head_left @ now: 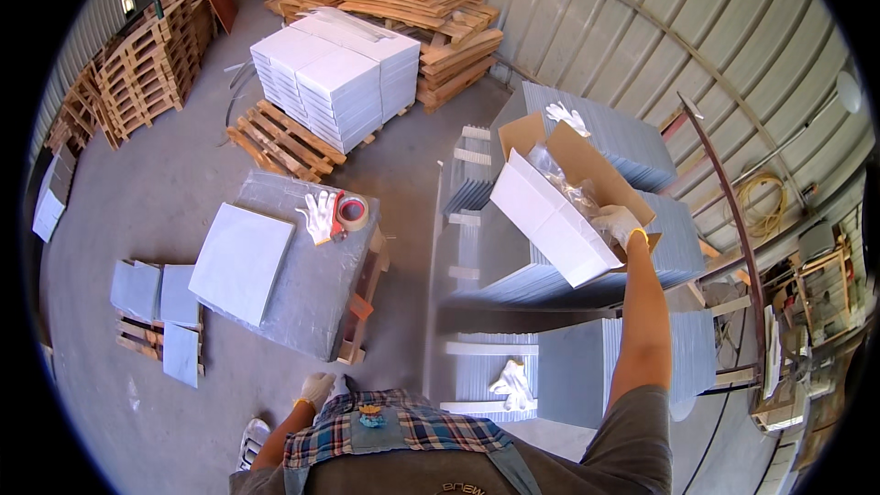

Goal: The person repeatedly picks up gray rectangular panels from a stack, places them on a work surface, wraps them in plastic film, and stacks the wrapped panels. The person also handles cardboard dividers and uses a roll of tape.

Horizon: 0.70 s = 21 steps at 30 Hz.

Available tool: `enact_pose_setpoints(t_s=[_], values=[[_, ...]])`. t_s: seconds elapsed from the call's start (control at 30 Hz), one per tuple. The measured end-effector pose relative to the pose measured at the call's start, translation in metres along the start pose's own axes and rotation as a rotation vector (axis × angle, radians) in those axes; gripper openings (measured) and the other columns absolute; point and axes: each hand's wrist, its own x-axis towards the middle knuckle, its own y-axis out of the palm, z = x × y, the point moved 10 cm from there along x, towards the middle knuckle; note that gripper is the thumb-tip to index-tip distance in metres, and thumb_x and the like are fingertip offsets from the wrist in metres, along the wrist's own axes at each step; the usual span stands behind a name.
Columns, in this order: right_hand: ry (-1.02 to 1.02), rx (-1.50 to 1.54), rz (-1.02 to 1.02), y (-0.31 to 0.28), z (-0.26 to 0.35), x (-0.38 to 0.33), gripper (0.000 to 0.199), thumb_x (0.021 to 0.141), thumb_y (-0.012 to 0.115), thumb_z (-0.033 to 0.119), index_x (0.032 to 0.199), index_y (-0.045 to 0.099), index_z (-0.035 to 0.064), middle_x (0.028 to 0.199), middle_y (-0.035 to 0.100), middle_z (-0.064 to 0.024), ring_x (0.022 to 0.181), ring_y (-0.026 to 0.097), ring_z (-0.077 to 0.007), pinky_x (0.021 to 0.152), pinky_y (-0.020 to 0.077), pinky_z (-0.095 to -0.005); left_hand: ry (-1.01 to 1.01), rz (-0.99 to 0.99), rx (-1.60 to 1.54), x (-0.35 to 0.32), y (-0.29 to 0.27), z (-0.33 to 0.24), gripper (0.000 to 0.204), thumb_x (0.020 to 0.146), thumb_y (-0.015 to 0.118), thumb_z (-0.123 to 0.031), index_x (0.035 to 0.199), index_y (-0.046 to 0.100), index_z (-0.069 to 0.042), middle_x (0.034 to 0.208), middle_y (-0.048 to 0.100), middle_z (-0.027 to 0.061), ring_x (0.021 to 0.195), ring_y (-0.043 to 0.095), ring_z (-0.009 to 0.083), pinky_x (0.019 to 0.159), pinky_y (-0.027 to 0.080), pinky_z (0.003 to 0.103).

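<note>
Reaching to our right, we seem to be handling the packing inside 1 open white box (552,222), which sits on the grey slabs (676,234). Our 2 gloved hands are well apart: the right hand (616,222) is at the box's near right end, though we cannot tell whether it grips the rim or the clear plastic (548,165) inside. Our left hand (316,389) hangs low at the near left, its fingers too small to read. We judge the next move calls for steadying the box and keeping the plastic off its edges.
</note>
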Motion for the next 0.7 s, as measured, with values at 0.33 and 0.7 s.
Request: enact_pose_setpoints(t_s=[0.33,0.7], values=[[-0.386,0.344,-0.349,-0.082,0.129,-0.123,0.019,0.083,0.077,0.019,0.085,0.072,0.0006,0.075,0.07,-0.0133,0.066,0.065,-0.0267,0.071,0.0518,-0.0388,0.291,0.202,0.026,-0.082,0.047,-0.234,0.036,0.097,0.06,-0.027,0.114,0.068,0.003,0.095,0.073,0.0097,0.089,0.067,0.0229,0.082,0.052,0.035],[-1.297,-0.151,-0.667,0.128,0.297,-0.346,0.011,0.067,0.07,0.008,0.072,0.06,0.0114,0.064,0.046,-0.0043,0.069,0.057,-0.0234,0.079,0.0509,-0.0408,0.563,0.509,-0.629,-0.168,0.11,-0.41,0.036,0.099,0.065,-0.022,0.13,0.06,-0.005,0.112,0.066,0.0027,0.099,0.065,0.0125,0.083,0.054,0.029]])
